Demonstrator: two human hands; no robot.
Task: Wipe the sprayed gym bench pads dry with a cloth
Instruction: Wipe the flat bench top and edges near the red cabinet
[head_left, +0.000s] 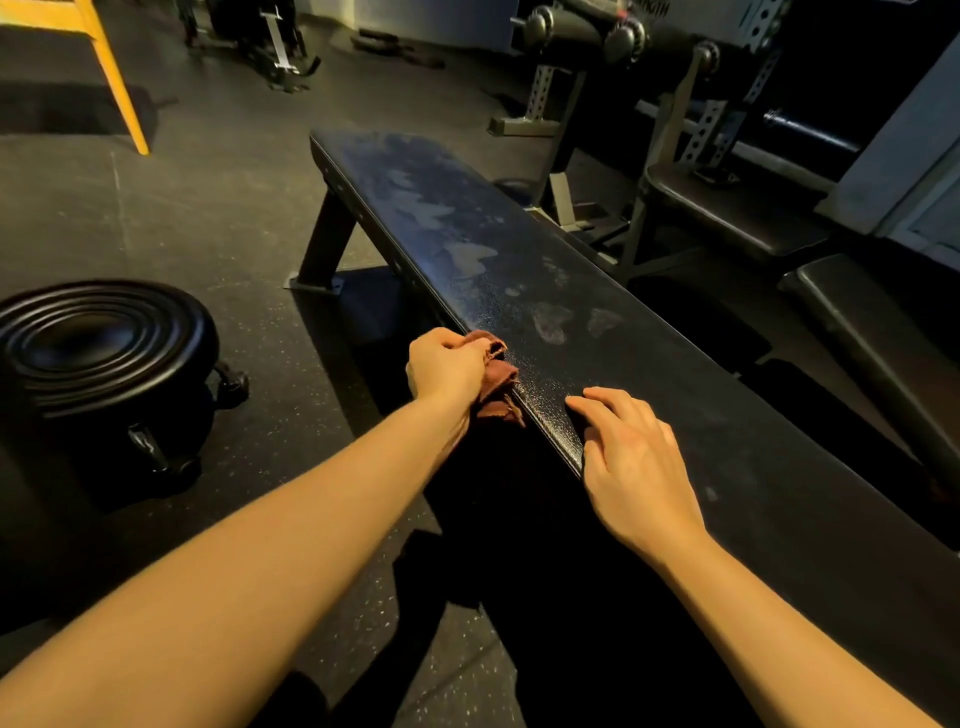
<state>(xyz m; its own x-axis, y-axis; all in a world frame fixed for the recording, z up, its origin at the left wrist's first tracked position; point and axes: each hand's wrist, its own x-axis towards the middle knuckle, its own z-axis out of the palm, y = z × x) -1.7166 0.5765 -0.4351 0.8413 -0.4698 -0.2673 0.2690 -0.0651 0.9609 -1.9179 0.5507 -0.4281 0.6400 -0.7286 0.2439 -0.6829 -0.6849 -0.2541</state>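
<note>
Two things: left grip (447, 371) is clenching the cloth (500, 373) at the surface's (727, 415) near edge, right grip (636, 462) is lying released on top, and I'm guessing far patches (470, 257) are needing wiping next.

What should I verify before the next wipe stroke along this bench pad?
1. Grip: left hand holds the bunched reddish cloth: ok.
2. Cloth spread on the bench pad: bunched at its left edge, partly hanging off: not ok.
3. Brace: right hand rests open on the pad: ok.
4. Pad dry: pale patches show farther along: not ok.
5. Path ahead: nothing lies on the pad: ok.
6. Cloth dampness: cannot tell.
</note>
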